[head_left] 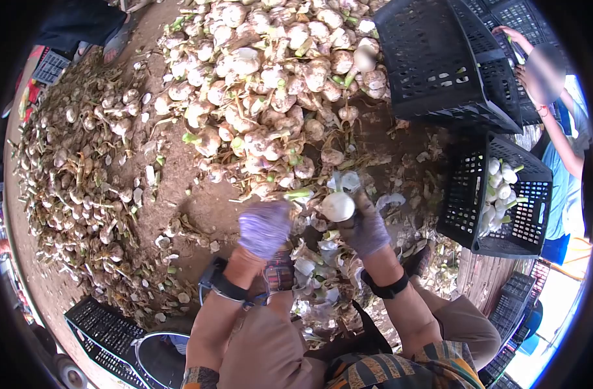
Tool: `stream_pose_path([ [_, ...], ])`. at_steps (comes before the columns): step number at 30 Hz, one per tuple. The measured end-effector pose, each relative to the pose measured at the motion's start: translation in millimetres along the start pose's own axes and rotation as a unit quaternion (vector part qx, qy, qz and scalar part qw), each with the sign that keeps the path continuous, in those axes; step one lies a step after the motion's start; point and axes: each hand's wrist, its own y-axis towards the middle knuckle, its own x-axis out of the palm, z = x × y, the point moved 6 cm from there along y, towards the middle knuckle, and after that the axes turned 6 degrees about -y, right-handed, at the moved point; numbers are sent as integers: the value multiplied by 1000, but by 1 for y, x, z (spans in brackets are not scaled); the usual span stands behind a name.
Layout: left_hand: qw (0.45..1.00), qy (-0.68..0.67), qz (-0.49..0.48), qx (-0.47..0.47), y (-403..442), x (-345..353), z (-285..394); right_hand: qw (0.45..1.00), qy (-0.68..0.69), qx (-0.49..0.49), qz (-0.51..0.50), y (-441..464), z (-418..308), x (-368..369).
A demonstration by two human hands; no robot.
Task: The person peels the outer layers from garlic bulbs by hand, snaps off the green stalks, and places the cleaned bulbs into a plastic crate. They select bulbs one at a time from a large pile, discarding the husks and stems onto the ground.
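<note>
The right hand [369, 232] has its fingers wrapped on a white garlic bulb [338, 207], near the big garlic pile [264, 97]. The left hand [265, 228] is blurry beside it; I cannot tell how its fingers are.

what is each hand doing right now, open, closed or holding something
Left hand: motion-blurred, so open or closed cannot be told.
Right hand: closed, holding a white garlic bulb.

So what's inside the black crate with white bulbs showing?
White garlic bulbs, several with green stem stubs, are piled inside the black plastic crate. Those on top cover whatever lies deeper, so that can't be seen.
</note>
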Motion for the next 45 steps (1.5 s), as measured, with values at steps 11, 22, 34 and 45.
stream_pose_path([
  [11, 909, 88, -405, -38, -52, 120, 23, 819, -50, -565, 84, -105, -303, -56],
  [22, 892, -72, -416, -161, -28, 64, 23, 632, -691, -349, 31, 81, -111, -33],
  [34, 927, -340, 90, -132, 2, 7, 1, 948, -311, 24, -65, 59, 15, -10],
  [45, 948, -296, 70, -99, 5, -6, 25, 934, -330, -124, -53, 19, 4, 45],
])
